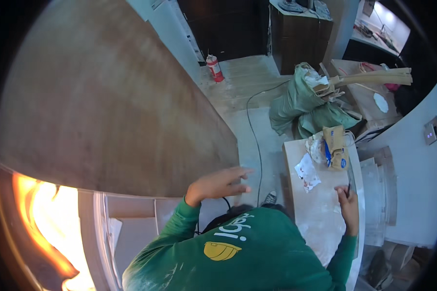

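My left hand (221, 186) is raised beside the edge of a large brown wooden panel (121, 111), fingers stretched and apart, with nothing in it. Over the right side of a pale worktop (303, 208), my right hand (347, 206) is closed with the thumb and fingers pinched together. From its fingertips sticks up a thin dark object (349, 180), too small to name. Beyond that hand sits a crumpled brown paper bag (336, 148) with blue print. Next to the bag lies a stained white sheet of paper (307, 172).
Green woven sacks (296, 104) stuffed with scraps and wood strips (374, 77) stand past the worktop. A dark cable (251, 123) runs along the floor. A red-and-white canister (214, 69) stands farther off. Clear sheets (374, 199) lean at the right. Bright light glares at lower left.
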Tool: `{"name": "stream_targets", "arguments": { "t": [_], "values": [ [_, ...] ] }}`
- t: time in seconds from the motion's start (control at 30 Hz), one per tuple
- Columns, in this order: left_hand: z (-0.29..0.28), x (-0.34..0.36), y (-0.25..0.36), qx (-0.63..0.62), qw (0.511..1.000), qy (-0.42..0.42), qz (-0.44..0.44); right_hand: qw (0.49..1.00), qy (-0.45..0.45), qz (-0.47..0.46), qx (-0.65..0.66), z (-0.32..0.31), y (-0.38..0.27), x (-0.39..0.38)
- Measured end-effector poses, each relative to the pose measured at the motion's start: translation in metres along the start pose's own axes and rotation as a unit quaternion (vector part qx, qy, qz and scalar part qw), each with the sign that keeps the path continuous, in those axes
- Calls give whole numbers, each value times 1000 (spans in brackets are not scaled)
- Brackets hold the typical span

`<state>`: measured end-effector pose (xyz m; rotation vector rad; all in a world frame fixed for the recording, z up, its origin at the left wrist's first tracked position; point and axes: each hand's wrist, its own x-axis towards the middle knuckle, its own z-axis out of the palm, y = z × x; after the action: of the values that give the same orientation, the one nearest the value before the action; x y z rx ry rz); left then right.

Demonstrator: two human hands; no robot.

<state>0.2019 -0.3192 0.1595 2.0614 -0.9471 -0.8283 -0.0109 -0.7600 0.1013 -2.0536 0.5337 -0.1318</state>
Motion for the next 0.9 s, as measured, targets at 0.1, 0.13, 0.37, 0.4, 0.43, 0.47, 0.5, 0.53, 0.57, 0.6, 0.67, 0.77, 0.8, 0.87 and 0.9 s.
{"name": "stream_targets", "arguments": {
  "t": [0.1, 0.13, 0.37, 0.4, 0.43, 0.47, 0.5, 0.53, 0.57, 0.6, 0.67, 0.77, 0.8, 0.87, 0.9],
  "values": [
    [-49, 35, -1, -48, 997, 12, -62, 996, -14, 45, 78, 47, 5, 62],
    [-67, 44, -2, -42, 995, 21, -84, 987, -28, 72, 139, 62, -4, 79],
    [-172, 122, -25, -95, 985, 102, -105, 962, -215, 65, 158, 144, -59, 217],
    [-189, 135, -29, -71, 987, 120, -84, 954, -248, 76, 147, 149, -73, 245],
    [-208, 150, -34, -74, 988, 119, -65, 950, -266, 69, 148, 158, -82, 274],
    [-227, 166, -39, -76, 989, 118, -47, 945, -284, 63, 149, 166, -91, 303],
    [-250, 183, -43, -78, 989, 122, -22, 942, -299, 52, 144, 170, -104, 334],
    [-273, 200, -49, -81, 990, 111, -6, 946, -299, 21, 125, 178, -112, 367],
    [-297, 219, -55, -85, 991, 100, 10, 951, -282, 12, 123, 190, -118, 396],
    [-320, 238, -61, -91, 991, 91, 30, 957, -266, 1, 116, 199, -127, 423],
    [-370, 274, -69, -51, 990, 114, 65, 967, -237, -32, 89, 215, -163, 476],
    [-436, 337, -90, -46, 984, 136, 108, 971, -221, -55, 74, 221, -217, 541],
    [-458, 359, -99, -54, 982, 140, 114, 973, -214, -40, 77, 223, -234, 558],
    [-493, 399, -114, -48, 981, 153, 112, 976, -200, -9, 85, 225, -263, 593],
    [-510, 418, -119, -29, 981, 158, 107, 977, -189, -8, 99, 228, -268, 611]
  ]
}}
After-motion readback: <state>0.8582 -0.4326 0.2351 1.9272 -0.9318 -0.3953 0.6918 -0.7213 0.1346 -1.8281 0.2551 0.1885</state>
